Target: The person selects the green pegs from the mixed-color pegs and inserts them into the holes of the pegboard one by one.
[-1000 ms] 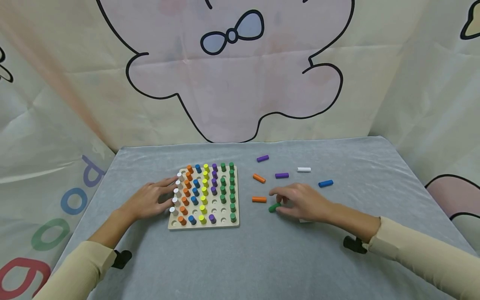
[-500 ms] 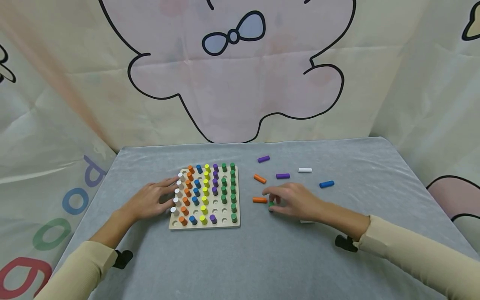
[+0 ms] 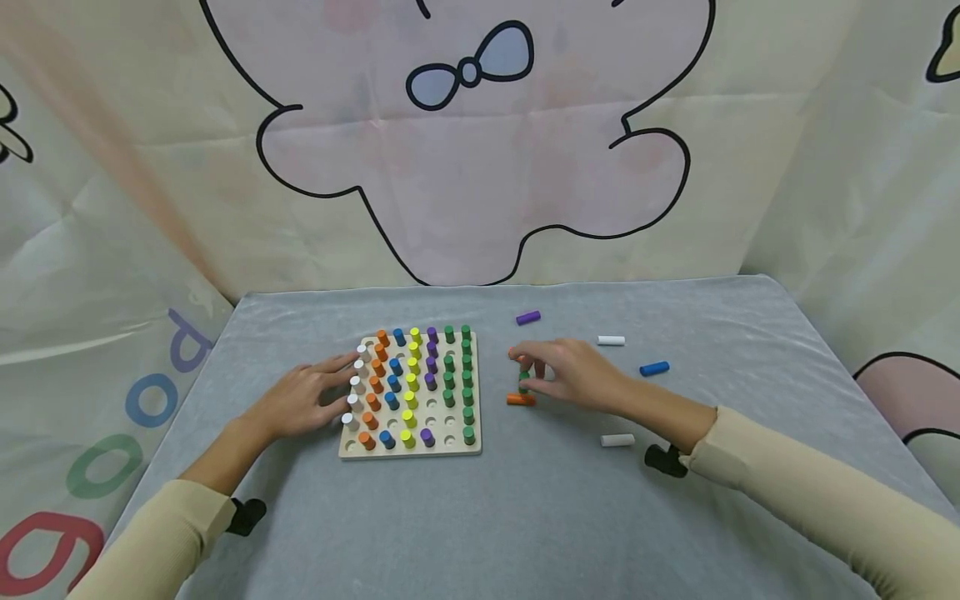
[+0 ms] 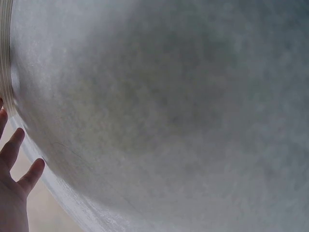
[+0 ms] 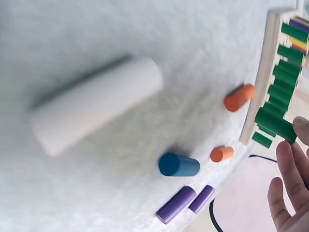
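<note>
My right hand (image 3: 577, 373) pinches a green peg (image 5: 274, 124) between thumb and fingers, just right of the wooden pegboard (image 3: 375, 453). In the head view the peg's lower end overlaps a loose orange peg (image 3: 521, 400) on the cloth. My left hand (image 3: 303, 400) rests at the board's left edge, fingers extended beside the column of white pegs (image 3: 355, 385). Upright on the board stand columns of white, orange, blue, yellow, purple and green pegs, with several holes showing. The left wrist view catches only part of that hand at its left border.
Loose on the grey cloth lie a purple peg (image 3: 528, 317), two white pegs, one far (image 3: 611, 341) and one nearer (image 3: 617, 440), and a blue peg (image 3: 654, 368). A second purple peg shows only in the right wrist view. My right fingers partly cover another orange peg.
My right hand has closed on the green peg, lifted it from the cloth and moved left and away from me, uncovering the near white peg. The left hand has stayed in place.
</note>
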Tool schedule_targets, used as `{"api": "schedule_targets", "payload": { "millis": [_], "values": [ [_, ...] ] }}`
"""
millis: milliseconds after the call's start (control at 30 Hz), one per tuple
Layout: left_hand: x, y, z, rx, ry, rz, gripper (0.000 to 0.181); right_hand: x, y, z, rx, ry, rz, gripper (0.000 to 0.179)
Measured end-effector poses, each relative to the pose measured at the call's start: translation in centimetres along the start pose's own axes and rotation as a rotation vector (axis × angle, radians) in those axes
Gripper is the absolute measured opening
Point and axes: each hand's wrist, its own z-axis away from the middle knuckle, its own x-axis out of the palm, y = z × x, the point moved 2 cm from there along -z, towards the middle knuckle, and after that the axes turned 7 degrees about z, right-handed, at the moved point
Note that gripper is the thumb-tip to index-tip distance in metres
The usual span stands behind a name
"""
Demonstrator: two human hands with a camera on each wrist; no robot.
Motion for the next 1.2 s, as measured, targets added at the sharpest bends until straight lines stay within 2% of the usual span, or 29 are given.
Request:
{"api": "schedule_targets", "payload": {
  "millis": [400, 667, 1200],
  "values": [
    [0.1, -0.2, 0.1, -0.012, -0.015, 0.001, 0.054, 0.2, 0.5, -4.3, 0.089, 0.114, 0.028, 0.032],
    [0.1, -0.1, 0.1, -0.010, -0.014, 0.001, 0.054, 0.9, -0.4, -6.8, 0.066, 0.169, 0.034, 0.031],
    [0.0, -0.2, 0.1, -0.004, -0.005, -0.001, 0.054, 2.3, -1.7, -9.8, 0.103, 0.143, 0.003, 0.031]
  ]
}}
